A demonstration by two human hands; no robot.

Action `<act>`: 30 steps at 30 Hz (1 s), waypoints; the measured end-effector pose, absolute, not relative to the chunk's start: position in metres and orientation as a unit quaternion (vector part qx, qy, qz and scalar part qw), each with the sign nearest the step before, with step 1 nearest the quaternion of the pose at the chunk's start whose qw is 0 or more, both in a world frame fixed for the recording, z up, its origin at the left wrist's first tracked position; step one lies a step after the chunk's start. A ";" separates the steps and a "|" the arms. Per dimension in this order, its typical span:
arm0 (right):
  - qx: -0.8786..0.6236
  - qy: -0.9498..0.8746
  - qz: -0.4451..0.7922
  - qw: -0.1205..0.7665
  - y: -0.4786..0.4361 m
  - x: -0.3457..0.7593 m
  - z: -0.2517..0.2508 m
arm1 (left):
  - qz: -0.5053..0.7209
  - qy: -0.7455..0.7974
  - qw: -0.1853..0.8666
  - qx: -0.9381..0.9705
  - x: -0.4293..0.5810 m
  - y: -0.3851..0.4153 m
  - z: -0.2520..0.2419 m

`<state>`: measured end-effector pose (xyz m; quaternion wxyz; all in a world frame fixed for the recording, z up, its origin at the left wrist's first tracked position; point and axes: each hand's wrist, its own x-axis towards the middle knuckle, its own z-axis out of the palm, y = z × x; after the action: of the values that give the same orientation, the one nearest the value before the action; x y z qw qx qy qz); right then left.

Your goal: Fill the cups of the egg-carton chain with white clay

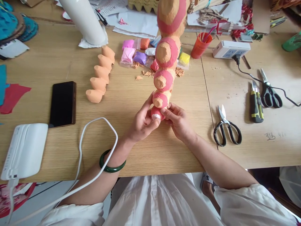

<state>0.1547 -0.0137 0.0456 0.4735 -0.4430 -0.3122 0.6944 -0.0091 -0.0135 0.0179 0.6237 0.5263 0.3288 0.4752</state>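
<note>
A long chain of egg-carton cones [166, 53], tan with pink clay bands, runs from the top of the view down to my hands. My left hand [142, 121] pinches its lowest pink tip from the left, where a bit of white shows. My right hand [178, 121] grips the same tip from the right, fingers curled. A green bangle [110, 164] sits on my left wrist. A second, plain orange cone strip [101, 75] lies on the wooden table [122, 94] to the left.
Bags of coloured clay [138, 56] and paper crumbs lie behind the chain. A black phone [63, 103], a white device [24, 150] with cable, black scissors [227, 127], a utility knife [256, 102], more scissors [269, 91], a power strip [231, 49] and a red cup [200, 45] surround.
</note>
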 end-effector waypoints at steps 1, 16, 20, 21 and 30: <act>-0.442 -0.309 0.696 0.474 -0.014 0.154 0.046 | 0.471 0.339 0.615 0.533 -0.009 -0.014 0.018; -0.428 -0.249 0.737 0.459 -0.006 0.160 0.046 | 0.469 0.309 0.651 0.510 -0.005 -0.018 0.016; -0.429 -0.228 0.745 0.457 -0.004 0.160 0.045 | 0.477 0.338 0.641 0.496 -0.004 -0.017 0.018; -0.431 -0.222 0.747 0.455 -0.004 0.161 0.045 | 0.475 0.344 0.644 0.491 -0.004 -0.017 0.019; -0.420 -0.187 0.782 0.421 0.004 0.172 0.042 | 0.477 0.269 0.713 0.437 -0.007 -0.015 0.027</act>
<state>0.1718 0.0037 0.0418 0.4206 -0.4198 -0.1865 0.7823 -0.0073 -0.0152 0.0274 0.7132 0.4371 0.2693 0.4771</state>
